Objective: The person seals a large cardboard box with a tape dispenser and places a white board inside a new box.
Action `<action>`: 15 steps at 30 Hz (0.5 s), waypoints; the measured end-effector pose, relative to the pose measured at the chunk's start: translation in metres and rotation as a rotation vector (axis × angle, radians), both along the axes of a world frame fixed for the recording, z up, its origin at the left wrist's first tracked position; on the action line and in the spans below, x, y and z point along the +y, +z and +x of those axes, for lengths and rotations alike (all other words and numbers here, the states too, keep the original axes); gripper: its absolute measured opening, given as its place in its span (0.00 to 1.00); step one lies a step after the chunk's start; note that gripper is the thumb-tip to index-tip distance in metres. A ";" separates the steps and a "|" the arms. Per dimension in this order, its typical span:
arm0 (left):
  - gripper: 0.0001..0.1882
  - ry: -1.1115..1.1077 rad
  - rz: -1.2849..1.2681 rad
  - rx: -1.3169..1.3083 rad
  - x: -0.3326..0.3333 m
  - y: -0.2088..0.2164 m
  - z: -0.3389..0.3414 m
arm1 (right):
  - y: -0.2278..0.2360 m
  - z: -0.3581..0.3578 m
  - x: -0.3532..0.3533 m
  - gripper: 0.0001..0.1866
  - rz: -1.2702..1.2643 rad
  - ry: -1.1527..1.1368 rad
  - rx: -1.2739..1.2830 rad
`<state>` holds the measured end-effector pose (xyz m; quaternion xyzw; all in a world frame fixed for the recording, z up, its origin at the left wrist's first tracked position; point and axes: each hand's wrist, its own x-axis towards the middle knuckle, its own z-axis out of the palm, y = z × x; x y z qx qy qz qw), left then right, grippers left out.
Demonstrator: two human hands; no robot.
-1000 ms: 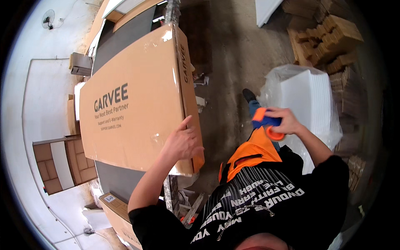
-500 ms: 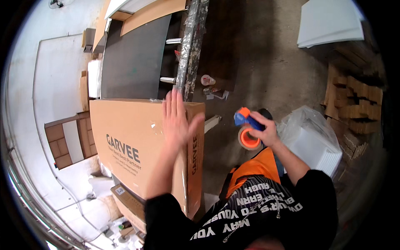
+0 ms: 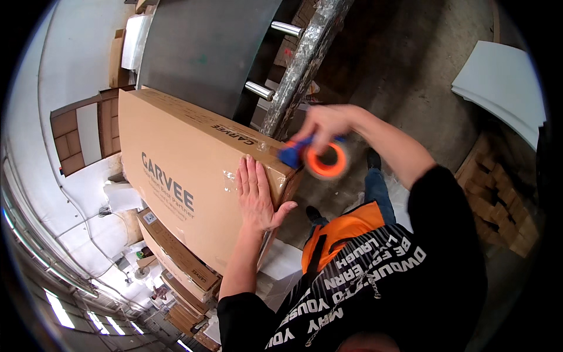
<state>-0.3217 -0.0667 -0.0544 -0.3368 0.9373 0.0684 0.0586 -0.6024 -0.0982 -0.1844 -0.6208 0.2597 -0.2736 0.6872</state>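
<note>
A large, flat brown cardboard box stands at the end of a dark conveyor. My left hand lies flat on its broad face near the right end, fingers stretched out and thumb spread, close to a strip of clear tape. In my right hand is a blue and orange tape dispenser, its front touching or very near the box's far right corner. Motion smears the dispenser and the right fingers somewhat. Clear tape shines on the box's narrow right side.
The dark conveyor belt with metal rollers and a wrapped side rail runs away beyond the box. More cartons stand at the lower left. White sheets and stacked cardboard lie at the right.
My right hand has carried the tape dispenser left and up to the box's corner. The box appears tilted, showing more of its far narrow side. My left hand stays flat on it.
</note>
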 end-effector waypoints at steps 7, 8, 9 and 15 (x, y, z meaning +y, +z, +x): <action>0.55 -0.030 -0.014 0.090 -0.005 0.000 0.006 | 0.048 0.083 0.103 0.18 -0.166 -0.187 0.469; 0.53 -0.013 0.017 0.081 -0.009 0.001 0.003 | 0.050 0.102 0.104 0.20 -0.341 -0.066 0.505; 0.52 -0.001 0.057 0.067 -0.010 0.005 0.003 | 0.049 0.130 0.115 0.21 -0.504 0.054 0.538; 0.32 0.189 -0.116 0.023 -0.088 -0.017 0.012 | 0.036 0.150 0.194 0.42 -0.201 -0.223 0.147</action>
